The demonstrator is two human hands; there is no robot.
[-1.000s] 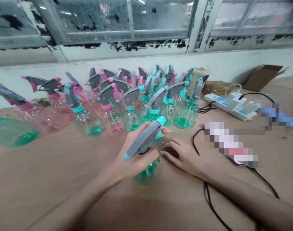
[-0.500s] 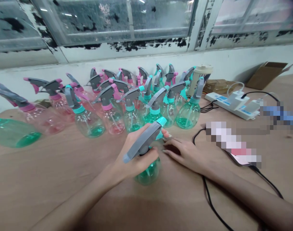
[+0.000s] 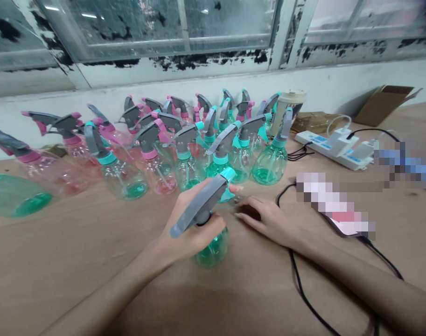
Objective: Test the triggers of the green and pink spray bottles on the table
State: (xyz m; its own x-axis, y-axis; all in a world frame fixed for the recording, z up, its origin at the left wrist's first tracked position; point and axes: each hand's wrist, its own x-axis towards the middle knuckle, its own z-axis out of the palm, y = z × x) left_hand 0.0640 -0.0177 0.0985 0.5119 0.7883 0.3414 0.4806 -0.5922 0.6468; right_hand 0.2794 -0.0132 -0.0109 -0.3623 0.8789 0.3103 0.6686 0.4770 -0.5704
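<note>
No readable text, even on the pale cup (image 3: 290,102)

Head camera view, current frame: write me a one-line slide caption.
Left hand holds a green spray bottle, right hand close by, before a crowd of pink- and teal-trimmed bottles.

A translucent green spray bottle (image 3: 212,251) stands on the tabletop (image 3: 185,303), apparently upright, though its neck is largely hidden. Its grey spray head (image 3: 200,201) carries a turquoise nozzle (image 3: 228,175) facing away and rightward, with a turquoise trigger (image 3: 227,195) below.
</note>
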